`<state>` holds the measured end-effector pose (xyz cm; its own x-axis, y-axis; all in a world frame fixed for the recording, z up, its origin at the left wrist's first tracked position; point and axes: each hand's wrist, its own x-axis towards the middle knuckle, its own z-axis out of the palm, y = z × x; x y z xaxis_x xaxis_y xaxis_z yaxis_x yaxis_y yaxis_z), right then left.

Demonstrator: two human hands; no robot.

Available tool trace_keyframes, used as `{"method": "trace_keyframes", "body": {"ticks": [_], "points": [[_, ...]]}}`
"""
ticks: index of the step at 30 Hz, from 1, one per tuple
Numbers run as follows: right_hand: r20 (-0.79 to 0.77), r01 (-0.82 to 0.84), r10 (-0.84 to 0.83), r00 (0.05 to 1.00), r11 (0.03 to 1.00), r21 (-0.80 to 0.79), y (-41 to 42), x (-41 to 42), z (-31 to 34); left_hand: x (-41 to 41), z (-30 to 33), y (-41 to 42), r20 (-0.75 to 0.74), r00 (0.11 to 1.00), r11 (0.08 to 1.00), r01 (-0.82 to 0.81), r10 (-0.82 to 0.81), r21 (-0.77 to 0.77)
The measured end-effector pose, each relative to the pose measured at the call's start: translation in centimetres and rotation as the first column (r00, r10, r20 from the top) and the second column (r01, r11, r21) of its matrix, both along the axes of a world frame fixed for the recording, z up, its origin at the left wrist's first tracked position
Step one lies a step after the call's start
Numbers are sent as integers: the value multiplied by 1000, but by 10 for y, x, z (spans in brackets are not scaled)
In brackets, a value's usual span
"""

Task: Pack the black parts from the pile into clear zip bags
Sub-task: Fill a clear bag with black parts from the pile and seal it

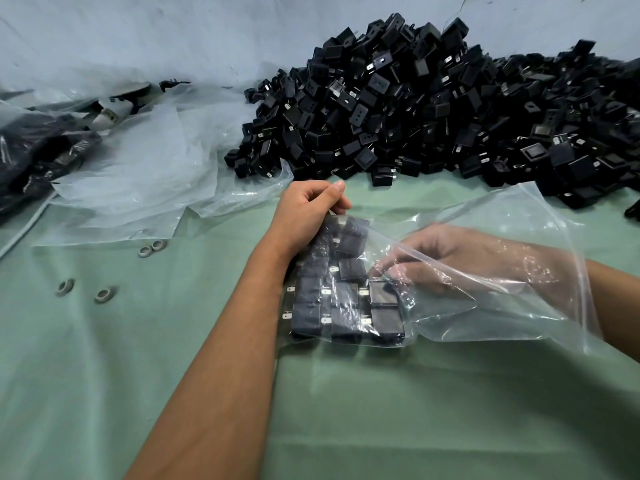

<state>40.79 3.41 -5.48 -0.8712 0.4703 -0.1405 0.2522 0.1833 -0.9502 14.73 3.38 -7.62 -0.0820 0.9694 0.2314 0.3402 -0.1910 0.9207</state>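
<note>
The left hand (308, 202) pinches the far edge of the clear plastic zip bag (502, 271) on the green table (138, 358). The right hand (446, 261), reaching inside it, has fingers curled beside the rowed black square parts (349, 299), grasp unclear. Keep rows flat and tight; the pile of black parts (433, 109) lies at twelve o'clock

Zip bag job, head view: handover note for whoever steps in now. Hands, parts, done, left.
Left hand: grips the far end of the zip bag, fingers curled.
Right hand: inside the bag through its open mouth, fingers at the packed parts; grip unclear through the plastic.
Done: parts lie in rows in the bag on the green table.
Left: bag unsealed; large pile behind it unpacked.
</note>
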Motion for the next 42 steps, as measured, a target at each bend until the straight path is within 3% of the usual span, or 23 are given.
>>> {"method": "trace_keyframes", "body": {"ticks": [4,8,13,19,26,33,36,42], "points": [[23,-35,35,999,999,-3,4,-4,-1,-1,-1,1,-14,1000,1000,1,-1,4],[6,25,-26,1000,992,125,5,-3,-7,-1,-3,3,-23,1000,1000,9,-8,12],[-27,10,-11,1000,1000,-10,9,-2,-8,-1,-3,3,-17,1000,1000,7,-7,8],[-41,-70,73,996,995,75,8,-5,-8,-1,-1,1,-18,1000,1000,7,-7,6],[-35,-125,125,992,992,6,17,-2,-11,0,1,-1,-21,1000,1000,-2,2,1],[-32,-8,12,999,994,109,8,-6,-13,0,1,-1,-34,999,1000,-2,2,4],[7,-57,57,998,995,87,9,-7,-9,0,1,-2,-33,999,1000,2,-1,9],[-45,22,-24,999,999,-50,8,-4,-12,0,0,-1,-47,999,1000,10,-9,14]]}}
